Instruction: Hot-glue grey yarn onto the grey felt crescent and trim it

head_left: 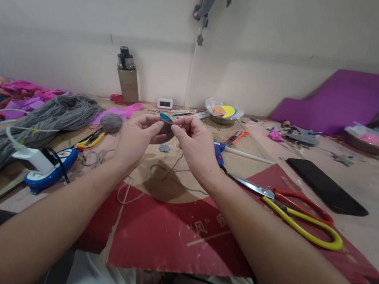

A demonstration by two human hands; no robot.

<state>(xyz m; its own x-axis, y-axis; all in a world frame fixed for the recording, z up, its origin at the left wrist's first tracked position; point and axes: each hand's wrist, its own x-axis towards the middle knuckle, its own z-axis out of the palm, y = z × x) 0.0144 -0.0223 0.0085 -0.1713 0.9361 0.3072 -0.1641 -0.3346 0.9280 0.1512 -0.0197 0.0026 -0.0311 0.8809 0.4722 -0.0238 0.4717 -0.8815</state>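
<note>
Both hands meet above the middle of the cardboard. My left hand (141, 129) pinches a small blue-and-grey piece (166, 118) at its left side, thumb against fingers. My right hand (195, 139) pinches the same piece at its right end. It looks thin and flat; its exact kind is too small to tell. A strand of grey yarn (176, 163) trails down below the hands onto the board. Just under them lies a small grey flower-like shape (164, 148). A ball of grey yarn (112, 122) sits left of my left hand, and a blue glue gun (218, 152) lies beside my right wrist.
Red-and-brown cardboard (159, 234) covers the table's front. Large scissors (294, 210) and a black phone (327, 187) lie at right. On the left are a grey yarn skein (38, 136), a blue power strip (52, 170) and a yellow cutter (91, 139). A bowl (223, 118) stands behind.
</note>
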